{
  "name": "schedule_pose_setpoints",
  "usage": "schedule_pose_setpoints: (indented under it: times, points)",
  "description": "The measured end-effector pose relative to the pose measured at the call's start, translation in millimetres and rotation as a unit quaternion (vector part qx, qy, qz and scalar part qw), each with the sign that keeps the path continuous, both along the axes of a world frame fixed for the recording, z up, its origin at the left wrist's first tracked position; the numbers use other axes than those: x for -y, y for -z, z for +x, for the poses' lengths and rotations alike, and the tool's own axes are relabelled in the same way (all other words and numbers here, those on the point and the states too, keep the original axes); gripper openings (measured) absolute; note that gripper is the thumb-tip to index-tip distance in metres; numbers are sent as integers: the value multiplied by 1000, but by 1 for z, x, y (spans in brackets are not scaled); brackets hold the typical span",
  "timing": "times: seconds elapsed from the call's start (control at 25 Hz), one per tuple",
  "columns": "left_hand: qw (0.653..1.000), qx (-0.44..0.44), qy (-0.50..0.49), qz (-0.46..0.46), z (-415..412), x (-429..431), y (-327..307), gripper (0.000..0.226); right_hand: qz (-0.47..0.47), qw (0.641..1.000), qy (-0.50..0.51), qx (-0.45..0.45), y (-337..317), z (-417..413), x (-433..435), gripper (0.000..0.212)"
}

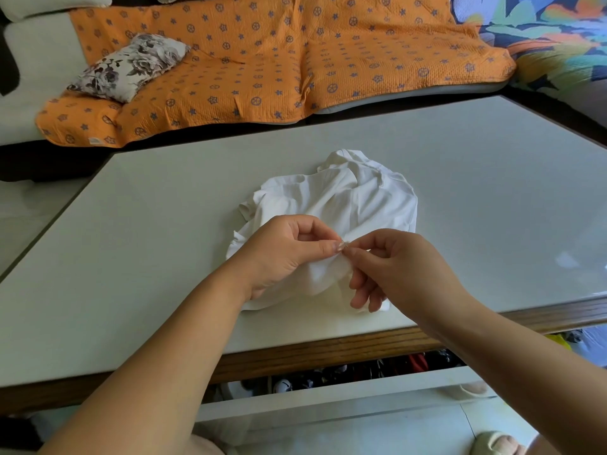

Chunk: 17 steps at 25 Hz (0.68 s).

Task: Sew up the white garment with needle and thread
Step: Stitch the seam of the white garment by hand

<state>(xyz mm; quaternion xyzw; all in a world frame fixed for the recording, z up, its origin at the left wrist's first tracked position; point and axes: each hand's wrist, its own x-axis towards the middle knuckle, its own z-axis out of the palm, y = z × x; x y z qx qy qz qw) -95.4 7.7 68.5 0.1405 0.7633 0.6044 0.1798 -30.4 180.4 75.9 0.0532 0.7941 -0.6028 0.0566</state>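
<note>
White garment (pixel 345 198) lies bunched on the worktop (pixel 147 231), mid-right, with its near part reaching toward the front edge. Your left hand (pixel 285 254) pinches a small fold of the cloth between thumb and forefinger, lifted just off the pile. Your right hand (pixel 394 270) meets it fingertip to fingertip, thumb and forefinger closed on a thin glint that reads as the needle (pixel 344 245); its other fingers hang loose over the cloth. Thread is too fine to see, so I can't tell its length or where it runs.

The step looks like one stitch through the pinched fold. To do it well:
- Hold the fold taut and flat with the left hand so both layers line up. Slack cloth gives a crooked stitch.
- Set the left thumb tip beside the needle's path, not across it. The two sets of fingertips touch here, so a prick is likely.
- Grip the needle close to the cloth and push straight through. A tilted push wanders off the seam line.
- Catch only the fold. The garment is heaped underneath, so lift the fold clear or you sew in a lower layer.
- Draw the thread gently, until snug but not puckered.
</note>
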Motion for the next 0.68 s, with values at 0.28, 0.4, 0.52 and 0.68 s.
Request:
schedule_pose_setpoints:
  times: [0.28,0.4,0.52,0.68]
  points:
    - [999,1,-33,23,7,-9,1,11,-21,999,21,-18,-1,0,1,16]
    - [997,-45,-51,-27,10,-11,1,10,-35,999,31,-20,-2,0,2,15]
    - [991,-99,-49,-72,13,-15,0,12,-67,997,43,-23,-3,-3,0,17]
    - [982,-151,-47,-107,13,-17,1,13,-58,998,24,-22,-2,-6,-1,12]
